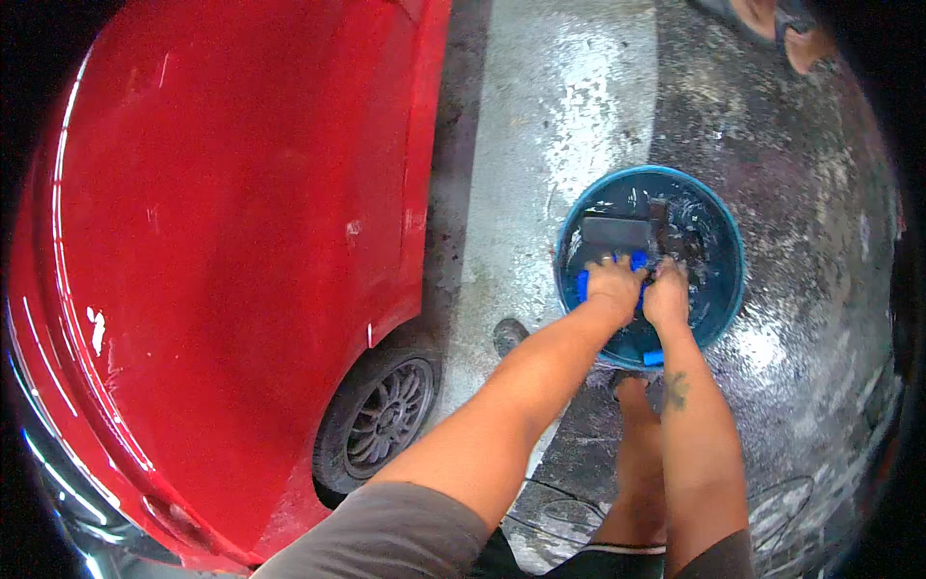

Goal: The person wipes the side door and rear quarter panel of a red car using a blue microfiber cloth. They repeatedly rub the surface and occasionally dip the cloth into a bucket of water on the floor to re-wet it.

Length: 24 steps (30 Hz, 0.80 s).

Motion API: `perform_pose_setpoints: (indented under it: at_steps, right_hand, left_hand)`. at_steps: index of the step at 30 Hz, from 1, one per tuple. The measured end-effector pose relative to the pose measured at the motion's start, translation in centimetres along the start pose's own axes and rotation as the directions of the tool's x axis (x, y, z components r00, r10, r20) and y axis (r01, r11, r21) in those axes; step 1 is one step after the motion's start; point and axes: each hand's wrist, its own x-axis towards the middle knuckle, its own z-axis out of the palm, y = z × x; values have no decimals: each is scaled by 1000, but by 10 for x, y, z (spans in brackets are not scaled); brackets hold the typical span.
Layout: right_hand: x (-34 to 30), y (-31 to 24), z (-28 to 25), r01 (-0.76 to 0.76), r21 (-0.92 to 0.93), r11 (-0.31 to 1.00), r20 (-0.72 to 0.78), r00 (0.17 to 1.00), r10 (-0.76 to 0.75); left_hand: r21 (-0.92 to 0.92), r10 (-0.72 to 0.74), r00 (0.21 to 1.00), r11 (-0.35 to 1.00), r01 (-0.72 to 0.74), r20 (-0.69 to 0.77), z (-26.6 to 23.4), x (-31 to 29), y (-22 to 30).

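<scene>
Both of my hands are down inside a round blue bucket (741,253) that holds dark water. A bright blue cloth (583,287) bunches up under my left hand (613,282), whose fingers curl over it. Close beside it, my right hand (667,288) is closed on the same blue cloth, its fingertips partly lost in the water. Just beyond the left fingers lies a grey rectangular block (617,230), which may be a sponge. At the bucket's near side a small bright blue piece (654,357) shows, its kind unclear.
A red car (241,212) fills the left side, its dark-rimmed wheel (386,415) near my left arm. The wet floor (791,318) is marked by a pale stripe (521,174). A thin dark cable (564,497) lies near my legs. Another person's foot (808,48) shows at the far right.
</scene>
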Motion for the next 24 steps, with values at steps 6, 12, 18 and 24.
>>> perform_pose_setpoints:
  at_steps: [6, 12, 18, 24]
  right_hand:
    - [16, -7, 21, -358, 372, 857, 354, 908, 226]
    - [-57, -41, -95, -508, 859, 72, 478, 844, 243]
    - [-119, -86, -185, -348, 865, -363, 417, 900, 131]
    - [-154, -192, -242, -305, 833, -462, 277, 952, -130]
  left_hand:
    - [-16, -90, 986, 996, 93, 143, 32, 32, -34]
    - [-352, -200, 977, 921, 164, -69, -37, -74, -7]
    - [-981, -412, 899, -54, -187, -148, -153, -219, -57]
    - [-845, -412, 753, 86, -528, -513, -358, -463, -119]
